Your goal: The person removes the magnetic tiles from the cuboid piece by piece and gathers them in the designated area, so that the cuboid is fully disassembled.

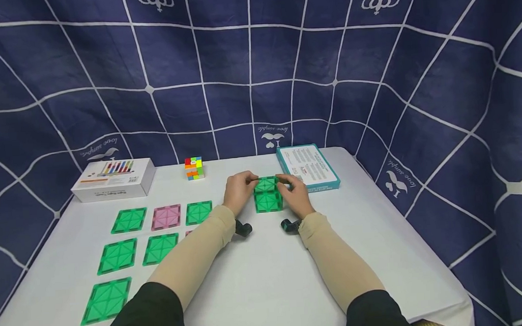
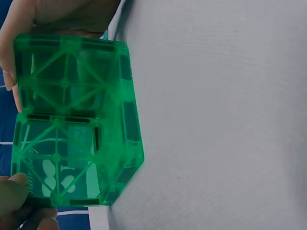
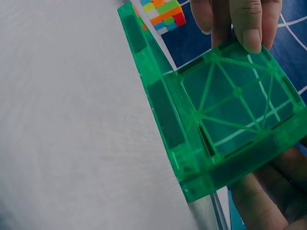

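Several see-through green magnetic tiles (image 1: 268,202) stand joined at angles, as a small box-like shape in the middle of the table. My left hand (image 1: 239,192) pinches a green tile (image 3: 237,91) at its far left corner, with the thumb (image 3: 251,40) on its face. At the right, my right hand (image 1: 295,195) holds the joined tiles by their far edge, its fingers (image 3: 259,203) partly hidden behind the green plastic. In the left wrist view, two square faces and a slanting side wall (image 2: 125,124) show.
Loose green tiles (image 1: 117,255) and a pink tile (image 1: 166,217) lie in rows at the left; my left arm covers part of them. Along the back stand a white box (image 1: 113,179), a puzzle cube (image 1: 194,168) and a teal-edged box (image 1: 309,168). A dark blue curtain (image 1: 282,53) hangs behind.
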A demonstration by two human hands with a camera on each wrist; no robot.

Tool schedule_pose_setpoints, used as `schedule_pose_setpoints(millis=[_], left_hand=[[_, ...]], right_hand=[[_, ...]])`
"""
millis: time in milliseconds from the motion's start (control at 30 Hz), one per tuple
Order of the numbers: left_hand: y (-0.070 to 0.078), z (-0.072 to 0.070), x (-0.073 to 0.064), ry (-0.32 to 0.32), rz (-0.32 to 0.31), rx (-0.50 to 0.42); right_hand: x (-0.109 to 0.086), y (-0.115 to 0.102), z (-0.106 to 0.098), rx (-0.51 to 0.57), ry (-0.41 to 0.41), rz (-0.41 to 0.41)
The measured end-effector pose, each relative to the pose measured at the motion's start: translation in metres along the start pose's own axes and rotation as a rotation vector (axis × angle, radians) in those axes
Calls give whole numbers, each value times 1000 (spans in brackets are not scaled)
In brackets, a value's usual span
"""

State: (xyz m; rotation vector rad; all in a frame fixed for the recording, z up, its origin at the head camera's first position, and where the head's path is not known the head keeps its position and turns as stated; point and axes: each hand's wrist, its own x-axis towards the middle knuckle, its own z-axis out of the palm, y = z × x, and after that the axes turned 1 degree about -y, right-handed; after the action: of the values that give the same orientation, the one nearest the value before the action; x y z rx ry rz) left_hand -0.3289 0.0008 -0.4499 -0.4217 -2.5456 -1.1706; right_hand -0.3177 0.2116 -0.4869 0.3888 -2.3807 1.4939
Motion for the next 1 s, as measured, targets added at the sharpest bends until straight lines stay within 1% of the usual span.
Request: schedule_pose_setpoints(millis=[167,367,600,700,833,933,1000], left_hand=[[-2,-1,1,19,17,4],[-7,-2,0,22,5,-25],[-14,-3,1,75,-8,-57],[-15,-4,2,81,-48,-86],[-17,-6,4,103,-127,-131],[-18,-10,6,148,-148,-175],[-20,-14,7,182,-166,-233]], right_hand=[[2,-2,1,-13,15,-2],[1,-3,4,-10,3,26],[1,-4,5,11,3,38],[2,-2,4,15,1,42],[3,-2,3,22,-5,31],[2,-1,3,19,-7,32],[2,0,3,19,-8,34]])
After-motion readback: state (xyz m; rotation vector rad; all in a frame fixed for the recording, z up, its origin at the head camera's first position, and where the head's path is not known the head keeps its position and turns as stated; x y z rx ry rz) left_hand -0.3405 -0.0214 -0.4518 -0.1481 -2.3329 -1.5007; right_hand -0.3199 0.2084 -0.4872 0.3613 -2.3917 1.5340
